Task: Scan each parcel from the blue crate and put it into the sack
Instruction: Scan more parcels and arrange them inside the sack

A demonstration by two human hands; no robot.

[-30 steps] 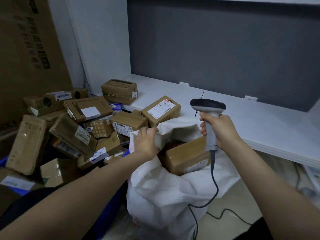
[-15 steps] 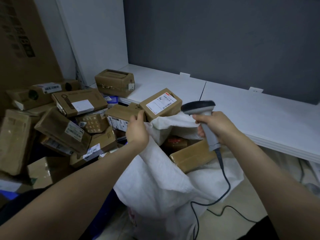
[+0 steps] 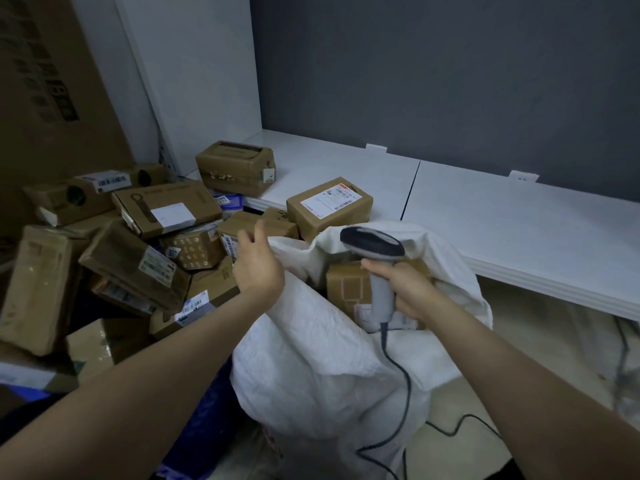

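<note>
A white woven sack (image 3: 322, 358) stands open in the middle, with a brown parcel (image 3: 346, 289) showing inside its mouth. My right hand (image 3: 401, 289) grips the grey handle of a corded barcode scanner (image 3: 375, 251) just over the sack. My left hand (image 3: 258, 261) hovers at the sack's left rim, fingers loose and holding nothing. Several cardboard parcels (image 3: 138, 258) are heaped on the left over a blue crate (image 3: 204, 410), of which only slivers show.
A white bench (image 3: 485, 216) runs behind the sack and carries two parcels, one labelled (image 3: 329, 206), one at the back (image 3: 235, 171). A tall cardboard box (image 3: 52, 81) leans at the far left. The scanner's cable (image 3: 405, 393) trails down to the floor.
My left hand has let go of the sack's rim and opened. The scanner has sunk lower over the sack's mouth.
</note>
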